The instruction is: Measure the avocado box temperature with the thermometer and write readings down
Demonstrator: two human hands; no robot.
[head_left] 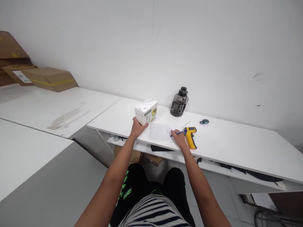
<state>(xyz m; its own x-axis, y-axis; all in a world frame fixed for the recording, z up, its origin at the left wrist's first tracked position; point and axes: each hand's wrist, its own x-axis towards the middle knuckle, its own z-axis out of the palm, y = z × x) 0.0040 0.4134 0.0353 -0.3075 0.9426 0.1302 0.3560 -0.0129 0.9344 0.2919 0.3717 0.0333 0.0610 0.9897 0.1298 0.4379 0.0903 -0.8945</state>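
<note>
My left hand point(138, 127) grips the lower end of a white carton point(145, 111) with avocado pictures and print on its side. The carton is tilted above the left edge of a written sheet of paper point(159, 131). Closed round a blue pen point(180, 133), my right hand point(178, 137) rests at the paper's right edge. Right beside that hand lies a yellow and black pistol-shaped handheld device point(190, 137). How the pen's tip meets the paper is too small to tell.
A dark translucent jug point(179, 102) stands against the wall behind the paper. Farther right lies a small dark teal object point(204, 121). Cardboard boxes point(50, 78) sit on the left table point(94, 97). Under the white tabletop point(236, 142) runs a shelf point(142, 145) with several items.
</note>
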